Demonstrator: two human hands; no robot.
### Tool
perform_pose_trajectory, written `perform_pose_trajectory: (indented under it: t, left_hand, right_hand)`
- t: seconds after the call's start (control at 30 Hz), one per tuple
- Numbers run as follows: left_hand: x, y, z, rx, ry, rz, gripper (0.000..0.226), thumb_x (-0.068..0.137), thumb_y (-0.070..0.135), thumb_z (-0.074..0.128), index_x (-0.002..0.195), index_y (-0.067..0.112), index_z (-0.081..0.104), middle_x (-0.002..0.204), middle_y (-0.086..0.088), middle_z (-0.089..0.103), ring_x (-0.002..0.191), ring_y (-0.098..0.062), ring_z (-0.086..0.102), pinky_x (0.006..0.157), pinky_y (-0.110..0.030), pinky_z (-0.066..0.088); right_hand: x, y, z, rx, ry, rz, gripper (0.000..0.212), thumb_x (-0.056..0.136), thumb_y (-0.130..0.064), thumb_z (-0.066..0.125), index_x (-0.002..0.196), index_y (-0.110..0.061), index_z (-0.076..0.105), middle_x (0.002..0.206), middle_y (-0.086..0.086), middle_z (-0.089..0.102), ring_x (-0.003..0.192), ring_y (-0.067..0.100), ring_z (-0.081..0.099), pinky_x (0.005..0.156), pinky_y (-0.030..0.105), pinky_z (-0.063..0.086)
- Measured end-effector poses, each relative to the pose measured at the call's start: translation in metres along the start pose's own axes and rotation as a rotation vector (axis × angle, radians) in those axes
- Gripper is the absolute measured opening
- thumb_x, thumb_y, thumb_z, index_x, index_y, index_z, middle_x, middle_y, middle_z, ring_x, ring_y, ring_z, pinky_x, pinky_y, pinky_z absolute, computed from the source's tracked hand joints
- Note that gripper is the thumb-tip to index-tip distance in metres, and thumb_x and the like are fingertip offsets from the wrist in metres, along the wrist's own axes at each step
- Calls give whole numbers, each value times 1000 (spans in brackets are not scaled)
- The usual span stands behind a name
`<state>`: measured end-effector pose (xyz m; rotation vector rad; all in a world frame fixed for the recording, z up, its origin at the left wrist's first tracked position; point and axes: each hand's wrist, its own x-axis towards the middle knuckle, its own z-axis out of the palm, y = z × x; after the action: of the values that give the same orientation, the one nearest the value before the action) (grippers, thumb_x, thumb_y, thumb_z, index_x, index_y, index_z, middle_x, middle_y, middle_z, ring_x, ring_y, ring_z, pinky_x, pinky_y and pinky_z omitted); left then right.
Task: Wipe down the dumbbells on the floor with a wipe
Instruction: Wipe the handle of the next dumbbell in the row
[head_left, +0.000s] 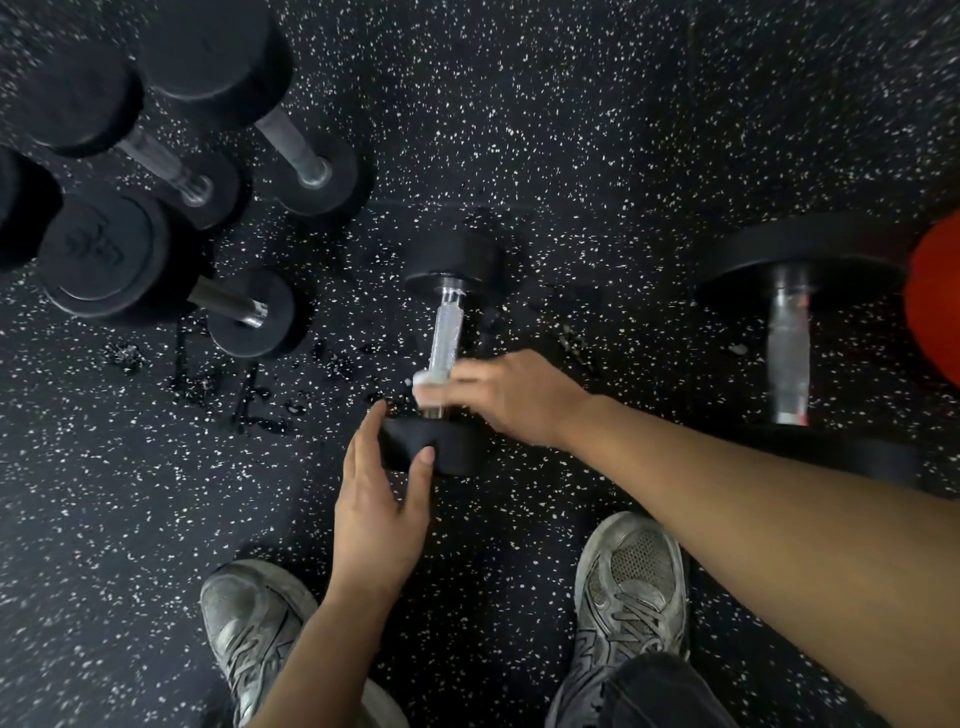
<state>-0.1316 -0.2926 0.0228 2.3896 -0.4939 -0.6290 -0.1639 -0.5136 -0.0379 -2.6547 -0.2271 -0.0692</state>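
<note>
Right hand (511, 397) pinches a white wipe (427, 378) around the small dumbbell's (447, 332) handle. Left hand (382, 491), fingers spread, braces its near head. Dumbbell lies on speckled floor (597, 130); 3 larger dumbbells (109, 254) left.

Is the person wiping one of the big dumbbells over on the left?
No, the right hand holds the wipe on the chrome handle of the small dumbbell in the middle, while the left hand steadies its near head.

Grey sneakers (249, 623) on speckled black floor (623, 130); orange object (935, 301) at right.
</note>
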Motion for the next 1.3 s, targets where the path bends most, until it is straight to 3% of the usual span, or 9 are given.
perform_pose_trajectory:
  t: [0.1, 0.17, 0.33, 0.43, 0.67, 0.8, 0.93, 1.17, 1.3]
  left_hand:
    - [0, -3, -1, -9, 0, -13, 77, 97, 54, 47, 161, 19, 27, 163, -2, 39, 144, -26, 46, 117, -47, 42]
    - [0, -3, -3, -14, -2, -14, 75, 97, 53, 47, 162, 20, 26, 163, 0, 38, 146, -24, 44, 118, -44, 40]
    - [1, -7, -4, -10, -19, -17, 74, 97, 56, 48, 161, 26, 25, 161, 0, 42, 137, -31, 53, 113, -50, 45]
    - [1, -10, -3, -12, -18, -19, 74, 97, 57, 48, 161, 27, 25, 159, 0, 44, 133, -32, 56, 110, -51, 47]
    - [2, -10, -2, -22, -14, -29, 76, 96, 58, 48, 161, 27, 25, 159, 1, 43, 129, -35, 58, 109, -52, 48]
    - [3, -12, -3, -28, -20, -9, 72, 98, 57, 50, 160, 30, 24, 156, -1, 47, 124, -40, 60, 104, -54, 51]
    - [4, -13, -4, -35, -17, -16, 72, 98, 59, 49, 160, 31, 24, 155, 0, 47, 125, -38, 60, 103, -54, 52]
    - [3, -11, -4, -38, -20, -25, 75, 97, 60, 48, 161, 30, 22, 157, 0, 45, 131, -36, 57, 107, -53, 50]
    - [4, -13, -6, -42, -36, -26, 73, 97, 61, 48, 160, 34, 22, 152, -3, 50, 125, -38, 60, 105, -53, 52]
  right_hand:
    - [18, 12, -11, 4, 170, 310, 60, 98, -2, 60, 147, -36, 54, 97, -4, 66, 46, 9, 43, 41, 22, 37]
    - [22, 17, -12, -38, 153, 402, 64, 99, -4, 59, 150, -40, 49, 108, 0, 71, 55, 16, 59, 51, 33, 54]
    - [1, 3, 11, -1, 57, 72, 74, 86, 3, 72, 148, -33, 54, 108, -1, 71, 51, 18, 57, 45, 26, 39]
    - [1, 3, 7, -18, 5, -55, 69, 89, -2, 72, 147, -35, 55, 122, -2, 71, 59, 20, 64, 49, 29, 46]
    - [33, 21, -21, -59, 94, 370, 60, 104, -10, 52, 157, -36, 40, 116, -4, 70, 63, 11, 48, 57, 28, 36]
    - [16, 5, -1, 12, 43, 190, 69, 93, -3, 69, 154, -27, 47, 128, -3, 70, 66, 20, 66, 55, 29, 47]
    - [0, -4, 5, -21, -46, -117, 75, 85, 4, 73, 150, -26, 53, 113, -3, 71, 63, 22, 66, 50, 27, 36]
    - [33, 15, -16, -121, 62, 287, 64, 100, -10, 58, 157, -34, 40, 127, -3, 68, 70, 23, 67, 58, 36, 55]
    - [15, 2, 0, -19, 41, 141, 66, 91, -9, 73, 151, -30, 51, 117, -5, 70, 66, 21, 65, 53, 28, 44]
